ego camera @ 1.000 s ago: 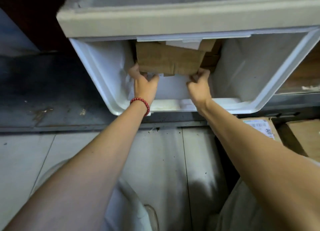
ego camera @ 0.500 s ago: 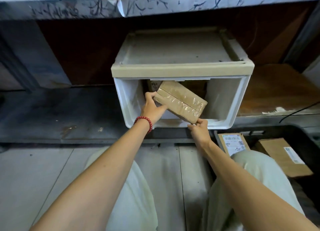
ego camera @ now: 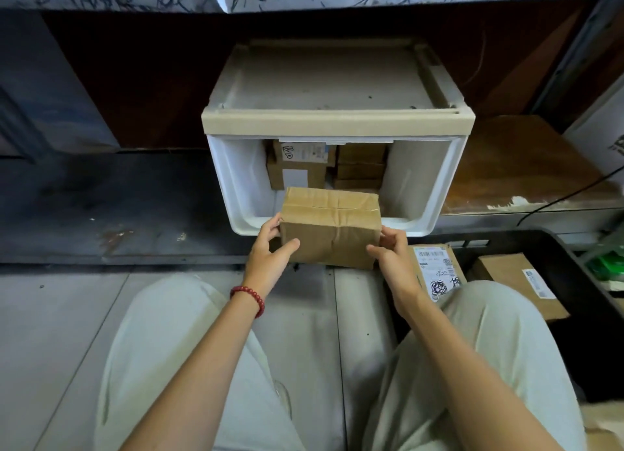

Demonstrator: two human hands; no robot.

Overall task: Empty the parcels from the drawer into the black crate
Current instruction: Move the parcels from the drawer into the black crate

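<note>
Beside 1 barcoded parcel, hands grip brown parcel.

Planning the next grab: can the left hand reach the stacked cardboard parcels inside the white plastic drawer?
Probably not: the left hand and right hand both grip a brown taped cardboard parcel held before the white plastic drawer.

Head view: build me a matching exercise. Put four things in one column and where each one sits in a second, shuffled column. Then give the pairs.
Things
1. taped brown parcel
2. labelled parcel
3. red bead bracelet
4. stacked parcels

Places
A. at the back inside the white drawer
B. around the left wrist
C. gripped between the left hand and the right hand, in front of the drawer
D. lying in the black crate

Pairs: 1-C, 2-D, 3-B, 4-A
</note>
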